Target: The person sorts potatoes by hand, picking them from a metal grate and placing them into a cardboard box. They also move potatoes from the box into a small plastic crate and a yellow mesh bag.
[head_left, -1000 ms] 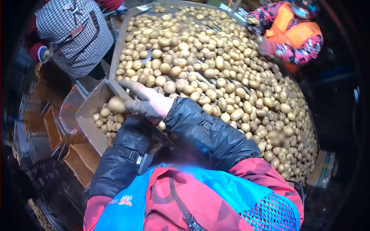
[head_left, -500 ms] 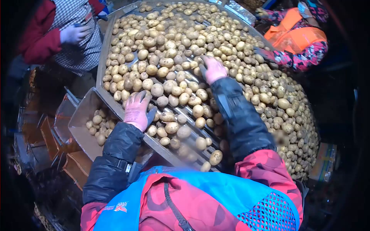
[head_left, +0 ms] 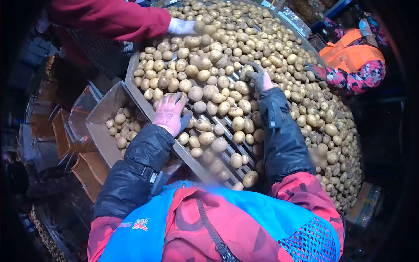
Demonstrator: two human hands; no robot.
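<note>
A broad heap of potatoes [head_left: 205, 75] covers the sorting table [head_left: 142, 102], with metal slats showing between them near my body. My left hand [head_left: 169, 114], in a pink glove with dark fingertips, lies over the table's near-left rim, fingers stretched out and touching potatoes, thumb apart. Further out and to the right, my right hand [head_left: 262, 78] wears a similar glove. Its dark fingers curl round a potato [head_left: 246, 72] at the edge of the heap. Loose potatoes lie on the slats between my two forearms.
Left of the rim hangs a bin [head_left: 102, 115] with some potatoes inside. Brown-lined compartments [head_left: 61, 131] stand beyond it. At upper left, a co-worker's white-gloved hand [head_left: 182, 26] reaches into the heap. Another person in an orange vest [head_left: 353, 54] works at upper right. A cardboard box [head_left: 367, 204] sits at lower right.
My right hand has closed round a potato. The co-worker at upper left has stretched an arm over the potatoes. The whole view has shifted slightly; my left hand stays at the rim.
</note>
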